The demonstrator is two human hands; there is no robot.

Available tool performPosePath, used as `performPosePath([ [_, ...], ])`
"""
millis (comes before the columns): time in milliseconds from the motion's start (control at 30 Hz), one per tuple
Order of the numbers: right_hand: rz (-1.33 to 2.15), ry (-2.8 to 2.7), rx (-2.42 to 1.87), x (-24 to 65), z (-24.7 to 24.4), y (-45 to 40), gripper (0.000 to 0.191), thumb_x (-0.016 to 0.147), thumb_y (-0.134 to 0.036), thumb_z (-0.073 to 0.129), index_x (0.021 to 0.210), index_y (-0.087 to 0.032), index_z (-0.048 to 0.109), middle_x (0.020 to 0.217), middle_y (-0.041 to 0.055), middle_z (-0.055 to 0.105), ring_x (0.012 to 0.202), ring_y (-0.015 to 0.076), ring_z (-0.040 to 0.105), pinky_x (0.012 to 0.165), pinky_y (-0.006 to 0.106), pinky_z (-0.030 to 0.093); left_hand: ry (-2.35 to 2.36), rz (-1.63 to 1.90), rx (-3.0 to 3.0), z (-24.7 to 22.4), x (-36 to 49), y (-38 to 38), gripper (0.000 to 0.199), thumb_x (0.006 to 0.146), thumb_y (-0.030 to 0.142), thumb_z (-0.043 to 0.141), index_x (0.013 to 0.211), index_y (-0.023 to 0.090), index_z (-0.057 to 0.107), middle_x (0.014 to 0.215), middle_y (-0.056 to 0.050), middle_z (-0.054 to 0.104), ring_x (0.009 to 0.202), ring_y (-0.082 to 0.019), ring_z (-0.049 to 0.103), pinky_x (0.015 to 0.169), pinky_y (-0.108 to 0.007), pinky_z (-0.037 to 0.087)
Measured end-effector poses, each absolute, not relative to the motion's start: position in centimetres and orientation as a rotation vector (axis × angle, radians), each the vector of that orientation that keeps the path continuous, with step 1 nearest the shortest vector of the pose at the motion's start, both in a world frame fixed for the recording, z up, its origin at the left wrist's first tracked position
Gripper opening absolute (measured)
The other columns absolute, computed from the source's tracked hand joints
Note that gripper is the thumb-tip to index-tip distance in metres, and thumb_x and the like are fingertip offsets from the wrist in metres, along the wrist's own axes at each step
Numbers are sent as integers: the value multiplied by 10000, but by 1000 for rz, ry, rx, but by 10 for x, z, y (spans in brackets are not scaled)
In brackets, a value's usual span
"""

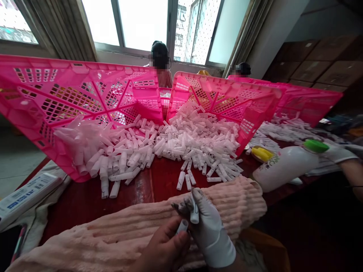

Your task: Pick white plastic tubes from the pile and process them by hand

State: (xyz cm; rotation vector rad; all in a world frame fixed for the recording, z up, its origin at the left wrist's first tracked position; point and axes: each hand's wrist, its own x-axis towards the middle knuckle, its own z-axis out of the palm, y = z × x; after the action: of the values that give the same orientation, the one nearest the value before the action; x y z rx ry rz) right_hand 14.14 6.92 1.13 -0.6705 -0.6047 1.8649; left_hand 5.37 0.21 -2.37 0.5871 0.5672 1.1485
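Head view: a bare left hand (161,245) is closed on a short white plastic tube (183,226), and a white-gloved right hand (211,234) is closed on a second white plastic tube (194,211), the two hands being held close together just above a ribbed pink plush cover (119,230). Ahead, on a dark red table (164,185), a large heap of white plastic tubes (198,139) is spilled out in front of two tilted pink plastic crates (70,98), and a few loose tubes lie apart near its front edge. To the right, a white bottle (285,168) with a green cap (314,146) is lying on its side, its cap being touched by a co-worker's gloved hand (337,153), and a yellow lid (262,154) is seen just beside it. Two seated co-workers (160,64) are seen beyond the crates, near a window (141,22).
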Motion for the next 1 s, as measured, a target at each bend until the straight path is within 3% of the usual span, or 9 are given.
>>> performPosePath([
  [133, 1773, -849, -472, 138, 8, 64, 500, 881, -438, 852, 727, -129, 490, 658, 17, 516, 619, 144, 530, 627, 174, 494, 623, 1172, 601, -26, 57, 3, 348, 738, 437, 741, 963, 200, 621, 532, 94, 412, 383, -3, 265, 371, -114, 225],
  [333, 1678, -1273, -453, 144, -7, 53, 475, 1051, -561, 603, 888, -117, 649, 865, 71, 553, 806, 196, 549, 783, 225, 481, 827, 1101, 710, -21, 42, 8, 434, 738, 607, 644, 787, 186, 552, 427, 103, 379, 333, -36, 276, 338, -147, 211],
  [433, 1758, -1104, -426, 148, -20, 56, 417, 1035, -532, 660, 892, -140, 668, 823, 53, 563, 725, 167, 553, 688, 175, 489, 1089, 1061, 992, -14, 30, 6, 351, 766, 514, 664, 876, 182, 630, 668, 18, 592, 597, -109, 526, 550, -186, 424],
  [500, 1752, -1022, -406, 148, -28, 57, 366, 1032, -500, 684, 904, -157, 680, 836, 50, 571, 736, 162, 556, 696, 165, 490, 1183, 1054, 1083, -13, 27, 1, 309, 790, 476, 653, 924, 198, 654, 822, -9, 632, 774, -149, 559, 705, -222, 450],
  [633, 1797, -979, -335, 145, -31, 53, 402, 1053, -543, 618, 923, -171, 693, 889, 74, 575, 847, 224, 566, 787, 258, 509, 992, 1012, 800, -19, 36, -9, 443, 790, 616, 566, 878, 185, 615, 506, 74, 412, 443, -72, 349, 444, -182, 305],
  [700, 1808, -991, -327, 145, -30, 50, 438, 1066, -571, 571, 927, -175, 697, 867, 74, 572, 859, 242, 570, 800, 286, 511, 947, 1017, 715, -21, 40, -9, 492, 764, 658, 559, 860, 178, 612, 468, 87, 374, 406, -65, 303, 413, -183, 273],
  [800, 1859, -1117, -353, 148, -28, 47, 453, 1066, -601, 551, 1027, -174, 697, 934, 80, 566, 897, 247, 567, 830, 290, 504, 1090, 1033, 938, -15, 40, -5, 439, 795, 583, 575, 951, 179, 644, 713, -18, 619, 669, -150, 553, 671, -257, 474],
  [867, 1878, -1235, -394, 151, -28, 46, 449, 1049, -602, 589, 1118, -167, 674, 1008, 91, 552, 952, 260, 550, 869, 309, 491, 1231, 972, 1141, -7, 38, -1, 370, 859, 504, 519, 976, 179, 652, 939, -72, 669, 910, -213, 584, 875, -322, 455],
  [1000, 1682, -1140, -475, 169, -32, 44, 287, 1023, -477, 691, 986, -194, 662, 965, 71, 556, 934, 250, 556, 860, 326, 498, 1227, 613, 1524, 13, 37, 13, 295, 877, 413, 513, 1033, 199, 644, 1051, -85, 671, 957, -246, 611, 850, -321, 478],
])
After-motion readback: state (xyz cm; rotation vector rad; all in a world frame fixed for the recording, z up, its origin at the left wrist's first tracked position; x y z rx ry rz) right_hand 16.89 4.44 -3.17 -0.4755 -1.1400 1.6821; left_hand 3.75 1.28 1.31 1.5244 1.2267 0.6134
